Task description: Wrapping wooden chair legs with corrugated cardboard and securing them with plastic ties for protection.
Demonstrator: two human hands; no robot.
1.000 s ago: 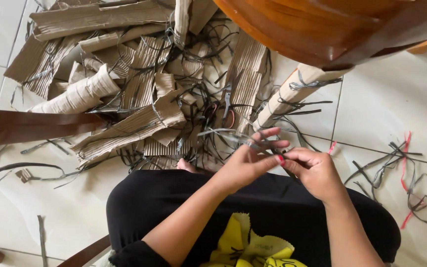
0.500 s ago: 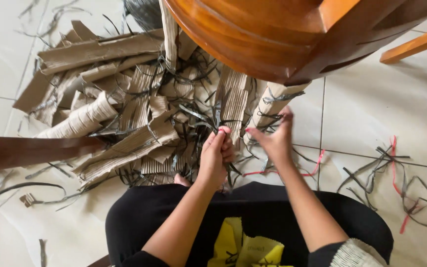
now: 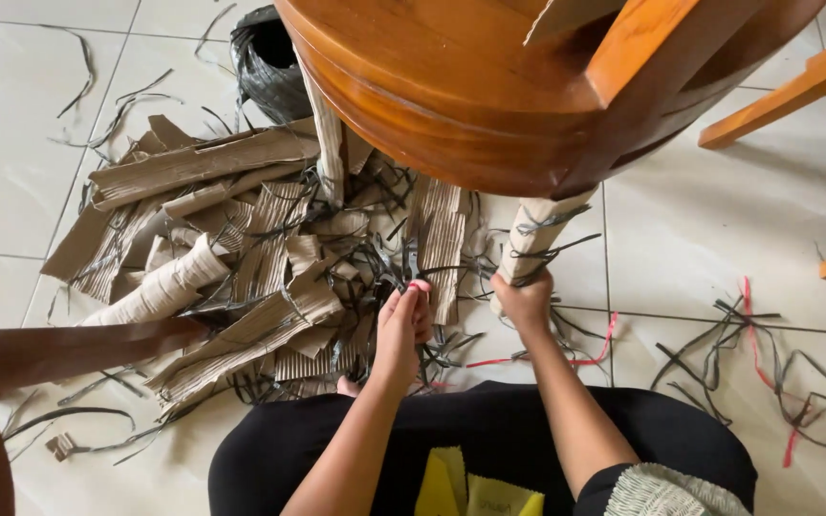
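Pale glossy floor tiles [image 3: 738, 220] spread everywhere, thin grey grout lines crossing them, soft even light bouncing off. Overhead looms a round, orange-brown wooden table [image 3: 489, 86]; lighter wooden rails [image 3: 786, 86] jut in at right. Dark brown wood [image 3: 40, 349], possibly a chair part, edges in lower left.

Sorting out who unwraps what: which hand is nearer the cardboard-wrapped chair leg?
Right. The right hand grips the bottom of the cardboard-wrapped chair leg; the left hand is off to its left, pinching a dark strap.
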